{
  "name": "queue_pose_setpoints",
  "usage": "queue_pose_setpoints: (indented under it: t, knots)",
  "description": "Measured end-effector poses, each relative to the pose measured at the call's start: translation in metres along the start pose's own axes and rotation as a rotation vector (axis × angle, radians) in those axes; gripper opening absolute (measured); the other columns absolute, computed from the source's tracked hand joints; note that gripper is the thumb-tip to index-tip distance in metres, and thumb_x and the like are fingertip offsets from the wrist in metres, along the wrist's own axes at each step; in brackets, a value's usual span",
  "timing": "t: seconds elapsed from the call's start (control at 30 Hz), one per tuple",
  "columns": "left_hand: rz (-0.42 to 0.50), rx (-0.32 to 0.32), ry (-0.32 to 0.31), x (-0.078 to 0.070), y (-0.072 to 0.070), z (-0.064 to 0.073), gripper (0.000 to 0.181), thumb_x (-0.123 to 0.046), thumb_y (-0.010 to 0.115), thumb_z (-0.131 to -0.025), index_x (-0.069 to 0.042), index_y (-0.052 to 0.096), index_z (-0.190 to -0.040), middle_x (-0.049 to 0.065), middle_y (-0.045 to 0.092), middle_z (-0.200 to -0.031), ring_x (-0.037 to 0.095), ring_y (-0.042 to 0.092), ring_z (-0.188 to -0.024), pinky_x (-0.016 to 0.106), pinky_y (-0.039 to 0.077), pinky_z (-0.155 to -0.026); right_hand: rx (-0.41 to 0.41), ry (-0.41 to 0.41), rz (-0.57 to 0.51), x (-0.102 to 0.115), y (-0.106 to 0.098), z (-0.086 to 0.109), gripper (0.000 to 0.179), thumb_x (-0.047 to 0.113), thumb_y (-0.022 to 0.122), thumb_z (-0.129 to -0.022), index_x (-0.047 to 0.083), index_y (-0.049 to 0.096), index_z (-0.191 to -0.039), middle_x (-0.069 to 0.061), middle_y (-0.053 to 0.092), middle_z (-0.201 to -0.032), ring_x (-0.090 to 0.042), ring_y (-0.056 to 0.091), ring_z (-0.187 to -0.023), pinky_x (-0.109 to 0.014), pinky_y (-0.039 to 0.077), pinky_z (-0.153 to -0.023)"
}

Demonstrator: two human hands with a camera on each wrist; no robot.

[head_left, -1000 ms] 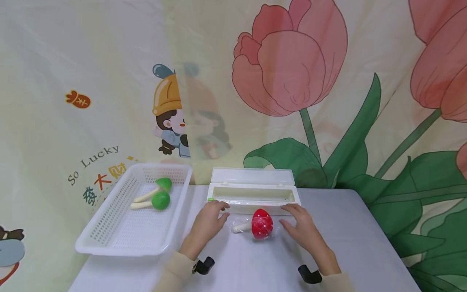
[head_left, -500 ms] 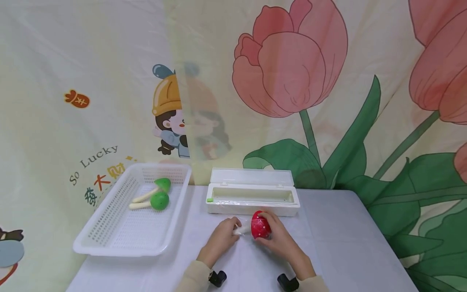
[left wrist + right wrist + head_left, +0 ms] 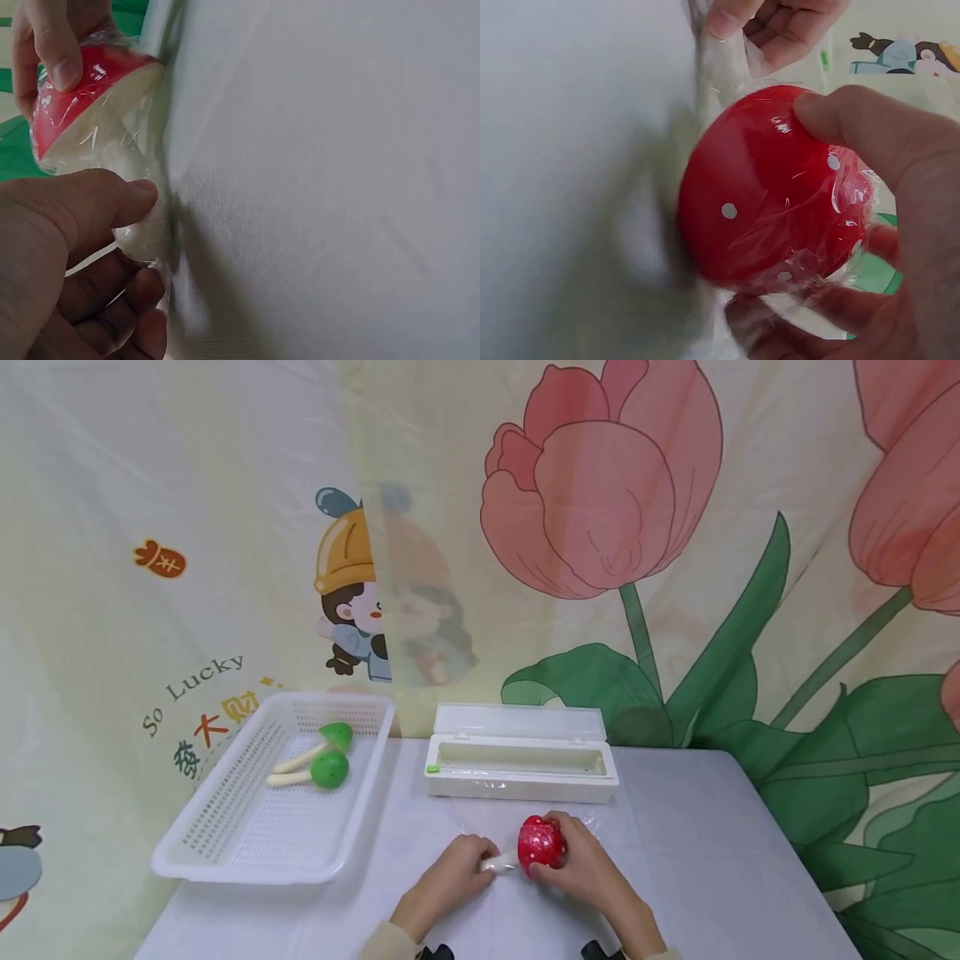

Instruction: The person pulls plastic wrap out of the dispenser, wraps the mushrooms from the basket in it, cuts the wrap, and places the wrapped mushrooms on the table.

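Note:
A toy mushroom with a white-spotted red cap (image 3: 542, 842) and a pale stem (image 3: 501, 862) lies on its side at the front of the table, wrapped in clear plastic film (image 3: 802, 217). My left hand (image 3: 453, 875) pinches the stem end, its thumb across the stem in the left wrist view. The right hand (image 3: 588, 870) grips the cap, thumb on the near side and fingers curled round the far side. Loose film shows past the stem end and beneath the cap. Behind the hands stands a long white box (image 3: 521, 787) with its lid raised.
A white perforated basket (image 3: 247, 860) stands at the left, holding two green-capped toy mushrooms (image 3: 328, 770). A bright green tab (image 3: 432, 769) sits on the box's left front edge. A printed curtain (image 3: 435, 527) hangs behind the table (image 3: 705, 860).
Both hands came from beside the box down to the mushroom and took hold of its stem and cap. They have since drawn it nearer to me, away from the box.

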State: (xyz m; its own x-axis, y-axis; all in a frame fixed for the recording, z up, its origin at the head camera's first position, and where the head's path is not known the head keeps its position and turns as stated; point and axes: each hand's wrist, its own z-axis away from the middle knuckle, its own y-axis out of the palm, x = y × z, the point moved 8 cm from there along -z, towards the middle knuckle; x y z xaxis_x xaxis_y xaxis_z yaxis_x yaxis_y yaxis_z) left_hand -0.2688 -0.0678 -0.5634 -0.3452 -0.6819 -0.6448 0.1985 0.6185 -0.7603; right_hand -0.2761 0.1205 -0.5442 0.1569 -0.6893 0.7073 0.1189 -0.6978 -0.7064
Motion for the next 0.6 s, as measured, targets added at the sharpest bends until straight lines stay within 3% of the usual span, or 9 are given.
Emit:
queue_pose_setpoints:
  t: [0.23, 0.37, 0.6]
  knots:
    - [0.074, 0.042, 0.052, -0.013, 0.004, 0.023, 0.017, -0.003, 0.077, -0.078, -0.007, 0.079, -0.094, -0.008, 0.063, -0.082, -0.002, 0.05, -0.072, 0.017, 0.047, -0.064, 0.095, 0.079, 0.012, -0.006, 0.002, 0.021, 0.083, 0.045, 0.094, -0.064, 0.01, 0.057, -0.13, -0.005, 0.065, -0.118, -0.021, 0.061, -0.106, -0.041, 0.063, -0.074]
    - [0.047, 0.063, 0.104, -0.021, 0.006, 0.032, 0.017, -0.008, 0.077, -0.078, -0.011, 0.082, -0.094, -0.015, 0.061, -0.076, -0.003, 0.048, -0.069, 0.014, 0.043, -0.062, 0.106, 0.101, 0.037, -0.009, -0.001, 0.029, 0.079, 0.049, 0.092, -0.067, 0.009, 0.059, -0.127, -0.005, 0.066, -0.113, -0.019, 0.06, -0.099, -0.04, 0.063, -0.072]
    - [0.002, 0.112, 0.081, -0.024, 0.01, 0.042, 0.014, -0.016, 0.079, -0.082, -0.018, 0.08, -0.095, -0.022, 0.059, -0.073, -0.003, 0.046, -0.071, 0.015, 0.042, -0.067, 0.097, 0.08, 0.047, -0.008, -0.008, 0.038, 0.066, 0.049, 0.089, -0.074, 0.01, 0.064, -0.12, -0.001, 0.065, -0.103, -0.015, 0.057, -0.087, -0.03, 0.061, -0.068]
